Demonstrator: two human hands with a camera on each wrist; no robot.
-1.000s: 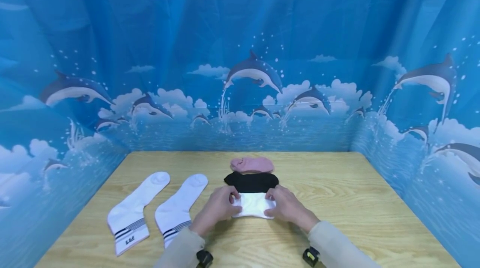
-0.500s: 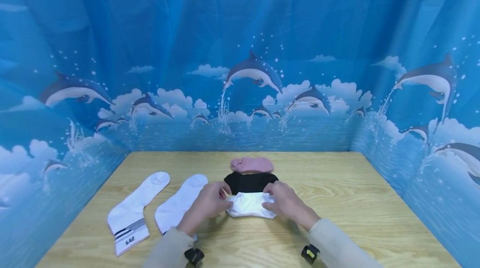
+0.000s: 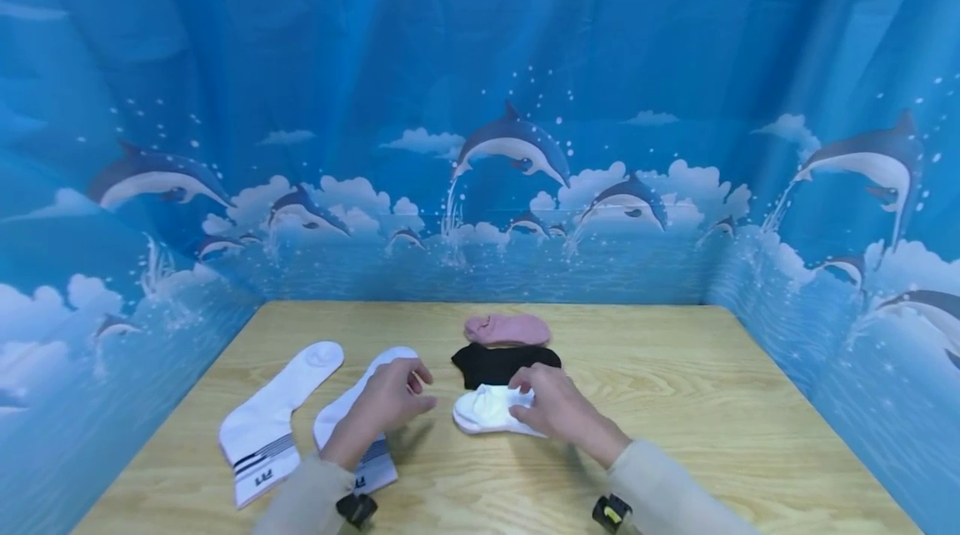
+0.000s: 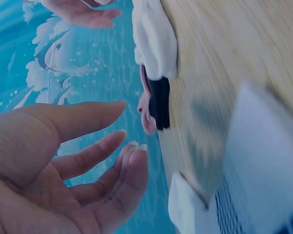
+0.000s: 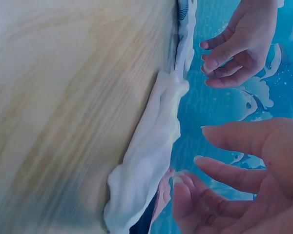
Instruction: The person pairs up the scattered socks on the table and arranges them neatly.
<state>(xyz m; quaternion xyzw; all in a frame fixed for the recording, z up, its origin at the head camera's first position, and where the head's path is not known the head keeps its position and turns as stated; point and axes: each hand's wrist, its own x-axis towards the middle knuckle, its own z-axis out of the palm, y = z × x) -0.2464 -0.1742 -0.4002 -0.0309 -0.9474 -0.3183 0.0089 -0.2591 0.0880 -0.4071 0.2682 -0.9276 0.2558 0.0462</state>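
Observation:
A short white ankle sock (image 3: 482, 410) lies flat on the table, directly in front of a black sock (image 3: 501, 365). Over its right end my right hand (image 3: 558, 412) hovers with loosely bent fingers; the right wrist view shows thumb and fingertips (image 5: 212, 136) apart, holding nothing. To the left, my left hand (image 3: 381, 403) is raised over a long white striped sock (image 3: 336, 425) and covers part of it. In the left wrist view its thumb (image 4: 95, 117) and fingers are spread with nothing between them.
A pink sock (image 3: 507, 329) lies behind the black one. Another long white striped sock (image 3: 277, 402) lies at the far left. The wooden table (image 3: 720, 427) ends at a blue dolphin-print curtain (image 3: 375, 102) at the back and sides.
My left hand has let go of the white ankle sock and moved left over the long sock. My right hand has loosened and drawn slightly left above the sock's right end.

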